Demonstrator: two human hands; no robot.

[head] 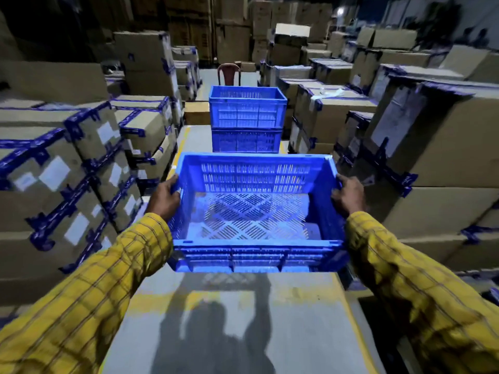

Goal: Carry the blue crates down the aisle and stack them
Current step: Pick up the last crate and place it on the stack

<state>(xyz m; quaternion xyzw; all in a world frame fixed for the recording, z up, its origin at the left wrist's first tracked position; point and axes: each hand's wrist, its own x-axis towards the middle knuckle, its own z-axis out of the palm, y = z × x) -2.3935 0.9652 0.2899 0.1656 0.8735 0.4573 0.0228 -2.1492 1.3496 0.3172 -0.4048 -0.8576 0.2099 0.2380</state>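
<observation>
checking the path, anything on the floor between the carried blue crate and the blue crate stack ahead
Nothing: in the head view, bare grey floor runs from the carried blue plastic crate to the stack of two blue plastic crates.

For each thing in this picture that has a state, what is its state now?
Carried crate: empty, held off the floor.
Left hand: grips the crate's left rim.
Right hand: grips the crate's right rim.
Crate stack: two crates high, standing in the aisle ahead; top one looks empty.
Red chair: upright, unoccupied, behind the stack.
Cardboard boxes: closed, taped, stacked along both sides.
</observation>
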